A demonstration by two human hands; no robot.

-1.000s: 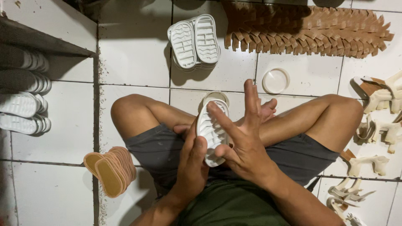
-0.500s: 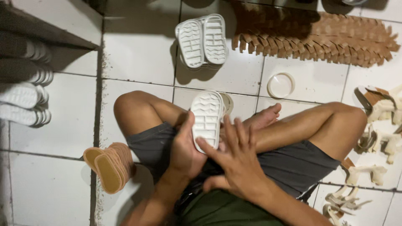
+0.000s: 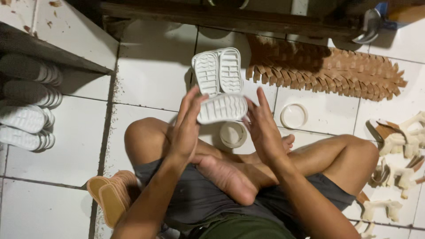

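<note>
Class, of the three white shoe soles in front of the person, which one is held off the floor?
The white sole held crosswise between both hands; the other two soles lie on the tiled floor.

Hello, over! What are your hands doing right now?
Left hand and right hand hold white shoe sole between them, tread up. Two more soles on floor beyond. Nothing blocking.

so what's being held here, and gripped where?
A white shoe sole, tread up, held crosswise between both hands: left hand at its left end, right hand at its right end, fingers on the edges.
</note>
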